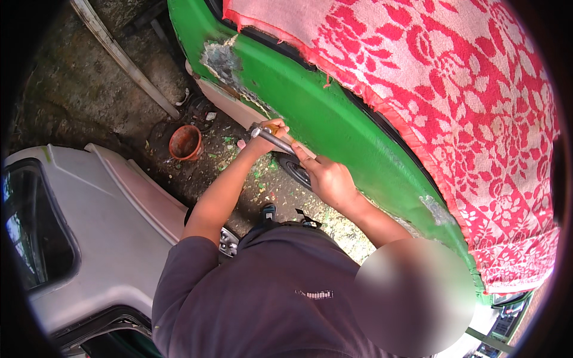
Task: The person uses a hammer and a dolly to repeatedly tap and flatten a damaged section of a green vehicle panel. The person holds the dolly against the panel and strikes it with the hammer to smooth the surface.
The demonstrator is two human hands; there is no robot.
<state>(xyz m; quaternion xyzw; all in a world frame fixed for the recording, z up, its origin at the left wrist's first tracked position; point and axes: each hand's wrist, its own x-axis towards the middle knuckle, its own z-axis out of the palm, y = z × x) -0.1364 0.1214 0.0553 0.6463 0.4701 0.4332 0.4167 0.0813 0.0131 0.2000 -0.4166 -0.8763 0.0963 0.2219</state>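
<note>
My right hand [332, 180] is closed around the grey metal shaft of a hammer [279, 141], its index finger stretched along the shaft. The hammer's silver head lies over my left hand [260, 145], by the green car body [337, 122]. My left hand is closed on a small tool with an amber-yellow handle [274, 128]; its working end is hidden, and I cannot make out its kind. Both hands are close together at the lower side of the car. Up along the panel, the green paint is broken away around a rough grey patch [223, 61].
A red-and-pink floral cloth [441, 101] covers the car's upper part. A grey-white vehicle [113, 209] stands close on my left. On the ground are a terracotta-coloured pot [185, 142], a long pale strip [128, 62] and scattered paint chips [259, 173]. A wheel [295, 170] shows below my hands.
</note>
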